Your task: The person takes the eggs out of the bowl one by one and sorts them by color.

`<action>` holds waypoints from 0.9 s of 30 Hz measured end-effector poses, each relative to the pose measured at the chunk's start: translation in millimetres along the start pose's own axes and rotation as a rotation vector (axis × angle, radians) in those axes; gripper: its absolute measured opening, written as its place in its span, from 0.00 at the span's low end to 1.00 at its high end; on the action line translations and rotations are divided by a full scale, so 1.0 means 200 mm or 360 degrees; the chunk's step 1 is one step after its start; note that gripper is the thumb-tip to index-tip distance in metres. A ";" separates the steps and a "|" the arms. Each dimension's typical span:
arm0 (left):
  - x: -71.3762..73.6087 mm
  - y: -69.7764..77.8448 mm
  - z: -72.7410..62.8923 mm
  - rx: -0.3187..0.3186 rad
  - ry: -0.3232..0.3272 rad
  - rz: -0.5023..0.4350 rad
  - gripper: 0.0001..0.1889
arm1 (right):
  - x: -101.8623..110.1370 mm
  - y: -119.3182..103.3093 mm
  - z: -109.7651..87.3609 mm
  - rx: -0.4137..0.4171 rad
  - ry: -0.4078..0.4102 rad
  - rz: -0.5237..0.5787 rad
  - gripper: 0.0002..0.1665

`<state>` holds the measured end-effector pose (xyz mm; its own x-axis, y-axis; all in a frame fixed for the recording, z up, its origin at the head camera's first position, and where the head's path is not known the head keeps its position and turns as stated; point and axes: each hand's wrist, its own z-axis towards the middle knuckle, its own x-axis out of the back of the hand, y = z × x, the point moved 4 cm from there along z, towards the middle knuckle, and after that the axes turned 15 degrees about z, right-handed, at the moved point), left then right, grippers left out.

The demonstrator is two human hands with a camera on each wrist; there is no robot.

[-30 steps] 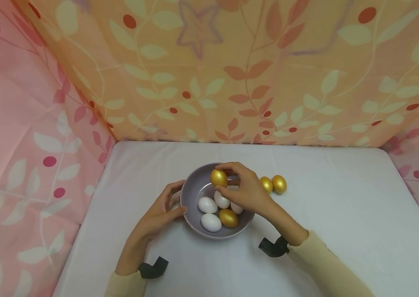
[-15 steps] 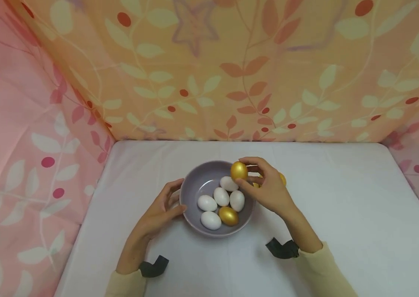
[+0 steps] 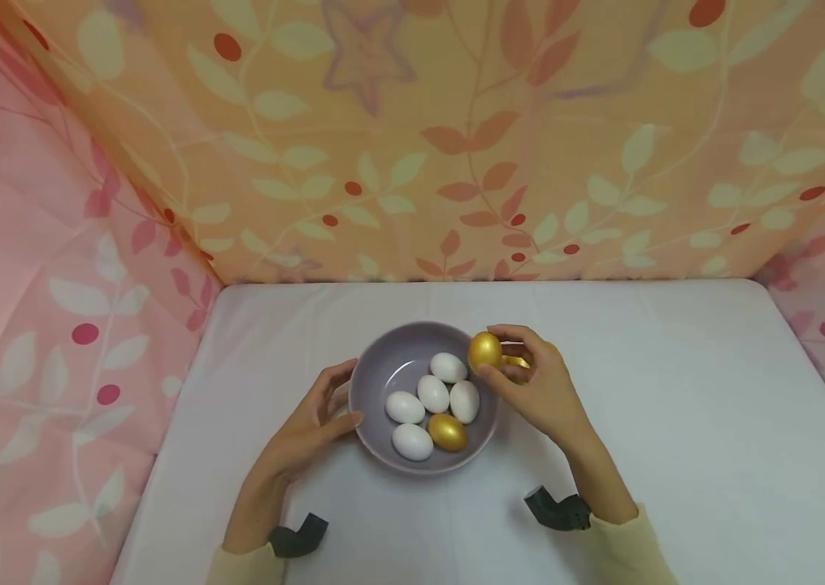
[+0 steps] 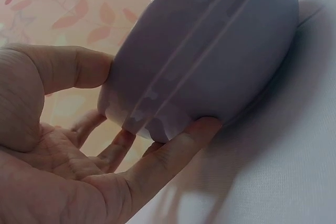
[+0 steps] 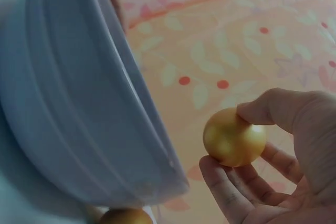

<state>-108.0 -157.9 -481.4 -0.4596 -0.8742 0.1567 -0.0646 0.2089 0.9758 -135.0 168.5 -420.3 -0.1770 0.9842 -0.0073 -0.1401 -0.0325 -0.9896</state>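
A purple-grey bowl [image 3: 392, 370] stands on the table, holding several white eggs [image 3: 433, 394] and one golden egg [image 3: 447, 433]. My left hand [image 3: 313, 422] holds the bowl at its left side; in the left wrist view the thumb is at the rim and the fingers lie against the outer wall [image 4: 220, 61]. Pinched between thumb and fingertips of my right hand [image 3: 540, 390] is another golden egg [image 5: 234, 137], raised just beyond the bowl's right rim. Behind that hand, a golden egg [image 3: 518, 363] shows partly between the fingers, and a sliver of one more peeks out past the knuckles.
White cloth covers the table [image 3: 675, 406]. A yellow leaf-patterned curtain [image 3: 397, 162] hangs along its back edge, and pink patterned cloth [image 3: 32, 284] closes off the left side. Dark wrist mounts [image 3: 557, 512] stick out inward from both wrists.
My right hand has carried the golden egg from over the bowl to the right, past the rim, uncovering the white eggs beneath. The left hand keeps its place on the bowl.
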 end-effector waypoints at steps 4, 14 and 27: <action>-0.01 0.00 -0.01 -0.0013 0.0002 -0.0012 0.42 | 0.03 0.00 0.00 0.0027 0.0033 0.0016 0.31; 0.01 0.01 0.00 -0.0004 0.0013 0.0032 0.41 | 0.15 0.01 0.00 0.0072 0.0151 -0.0139 0.31; 0.00 0.03 -0.01 0.0007 0.0025 -0.0025 0.41 | 0.34 0.00 -0.02 -0.0061 0.0345 -0.0267 0.30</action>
<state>-107.3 -156.9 -475.3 -0.4447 -0.8840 0.1440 -0.0754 0.1971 0.9775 -143.9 235.5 -420.5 0.0585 0.9897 0.1305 -0.1122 0.1364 -0.9843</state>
